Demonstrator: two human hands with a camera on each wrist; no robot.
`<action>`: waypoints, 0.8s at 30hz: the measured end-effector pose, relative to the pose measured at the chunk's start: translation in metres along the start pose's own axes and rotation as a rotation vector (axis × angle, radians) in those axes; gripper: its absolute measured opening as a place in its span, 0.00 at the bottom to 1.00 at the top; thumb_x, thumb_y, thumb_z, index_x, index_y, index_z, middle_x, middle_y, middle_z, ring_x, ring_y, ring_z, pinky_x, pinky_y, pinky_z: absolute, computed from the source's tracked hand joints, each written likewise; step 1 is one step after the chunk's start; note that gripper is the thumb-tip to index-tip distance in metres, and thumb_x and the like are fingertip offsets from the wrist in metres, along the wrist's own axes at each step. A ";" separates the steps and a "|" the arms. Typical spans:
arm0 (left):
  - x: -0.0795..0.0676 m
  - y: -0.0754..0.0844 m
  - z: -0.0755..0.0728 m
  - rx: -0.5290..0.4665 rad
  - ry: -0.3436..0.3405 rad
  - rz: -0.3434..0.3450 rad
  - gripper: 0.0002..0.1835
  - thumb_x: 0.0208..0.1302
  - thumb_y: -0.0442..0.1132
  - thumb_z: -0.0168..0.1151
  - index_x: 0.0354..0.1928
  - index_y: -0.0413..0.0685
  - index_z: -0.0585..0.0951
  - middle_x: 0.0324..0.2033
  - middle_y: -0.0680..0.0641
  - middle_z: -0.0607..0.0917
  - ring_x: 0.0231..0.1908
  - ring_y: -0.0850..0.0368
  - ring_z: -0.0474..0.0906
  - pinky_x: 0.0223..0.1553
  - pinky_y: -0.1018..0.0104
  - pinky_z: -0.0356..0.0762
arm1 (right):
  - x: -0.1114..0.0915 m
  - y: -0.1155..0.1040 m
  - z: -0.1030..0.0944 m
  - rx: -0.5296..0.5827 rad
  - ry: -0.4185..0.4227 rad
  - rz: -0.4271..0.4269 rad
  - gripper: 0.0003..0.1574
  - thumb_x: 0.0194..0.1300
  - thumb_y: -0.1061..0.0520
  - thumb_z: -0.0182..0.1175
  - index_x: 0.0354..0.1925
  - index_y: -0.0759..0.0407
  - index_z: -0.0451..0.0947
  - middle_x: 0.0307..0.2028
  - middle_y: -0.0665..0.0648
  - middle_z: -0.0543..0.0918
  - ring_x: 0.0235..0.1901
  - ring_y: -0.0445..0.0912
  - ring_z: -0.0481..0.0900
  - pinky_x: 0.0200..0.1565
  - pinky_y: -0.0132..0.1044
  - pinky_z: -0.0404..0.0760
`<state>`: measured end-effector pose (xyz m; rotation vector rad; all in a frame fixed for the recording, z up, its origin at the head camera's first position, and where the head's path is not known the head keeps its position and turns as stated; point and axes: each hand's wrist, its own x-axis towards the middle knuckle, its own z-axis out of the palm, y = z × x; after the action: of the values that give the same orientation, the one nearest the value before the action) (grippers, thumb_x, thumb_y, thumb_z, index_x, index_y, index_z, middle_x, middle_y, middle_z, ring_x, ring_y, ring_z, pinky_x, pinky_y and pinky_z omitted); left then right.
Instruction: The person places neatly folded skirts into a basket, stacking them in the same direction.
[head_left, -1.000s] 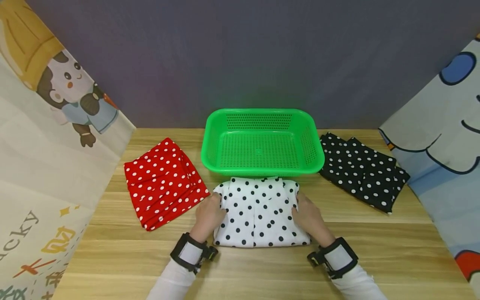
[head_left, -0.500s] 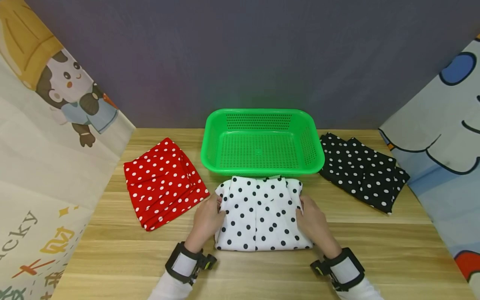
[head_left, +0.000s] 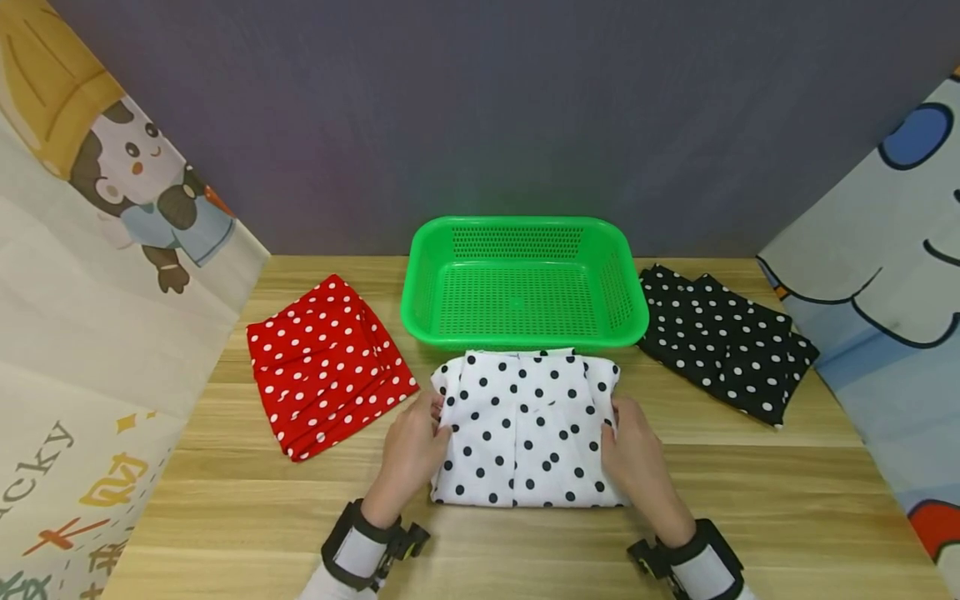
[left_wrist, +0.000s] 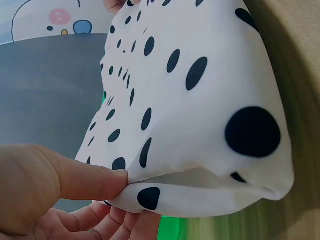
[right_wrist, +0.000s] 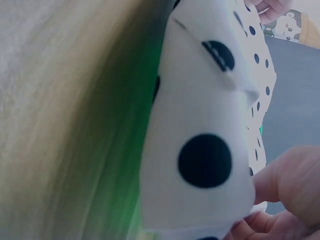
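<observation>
A folded white cloth with black dots [head_left: 525,429] lies on the wooden table [head_left: 480,542] just in front of the green basket [head_left: 522,333]. My left hand [head_left: 412,446] pinches its left edge, thumb on top and fingers underneath [left_wrist: 100,210], the white dotted cloth [left_wrist: 190,115] filling that wrist view. My right hand [head_left: 633,446] grips the right edge; the right wrist view shows the cloth [right_wrist: 200,150] close up with my fingers [right_wrist: 285,200] curled at its edge. The edges look slightly lifted off the table.
A folded red cloth with white dots [head_left: 326,367] lies to the left, a folded black cloth with white dots [head_left: 723,346] to the right of the basket. Cartoon-printed sheets [head_left: 90,317] wall both sides; a dark backdrop stands behind.
Both hands have slid back along the cloth's sides toward me and taken hold of its edges. The cloth has widened and shifted slightly to the right.
</observation>
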<state>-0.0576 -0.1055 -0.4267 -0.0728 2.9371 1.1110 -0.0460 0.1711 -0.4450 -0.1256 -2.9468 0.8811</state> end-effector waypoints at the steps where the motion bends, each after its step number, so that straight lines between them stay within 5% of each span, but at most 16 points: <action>1: 0.000 0.000 -0.001 0.000 0.000 0.003 0.14 0.51 0.28 0.63 0.42 0.40 0.76 0.29 0.47 0.79 0.23 0.58 0.70 0.24 0.69 0.68 | -0.001 0.000 -0.001 0.002 0.009 -0.002 0.20 0.62 0.65 0.51 0.52 0.73 0.65 0.44 0.69 0.74 0.42 0.59 0.77 0.39 0.53 0.76; 10: 0.001 0.008 -0.009 0.005 0.010 0.031 0.15 0.52 0.30 0.64 0.44 0.40 0.76 0.31 0.47 0.79 0.25 0.58 0.71 0.24 0.71 0.70 | -0.003 -0.004 -0.007 0.000 0.118 -0.067 0.19 0.60 0.66 0.53 0.49 0.72 0.67 0.40 0.67 0.75 0.38 0.58 0.78 0.35 0.52 0.77; 24: -0.003 0.015 -0.017 0.030 0.018 0.038 0.17 0.51 0.30 0.64 0.45 0.42 0.76 0.31 0.49 0.80 0.25 0.59 0.71 0.23 0.71 0.69 | -0.005 -0.009 -0.015 -0.008 0.104 -0.046 0.18 0.61 0.65 0.52 0.50 0.71 0.66 0.39 0.65 0.75 0.36 0.56 0.77 0.33 0.50 0.77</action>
<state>-0.0545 -0.1054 -0.4034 -0.0269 2.9822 1.0755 -0.0398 0.1711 -0.4275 -0.1009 -2.8452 0.8305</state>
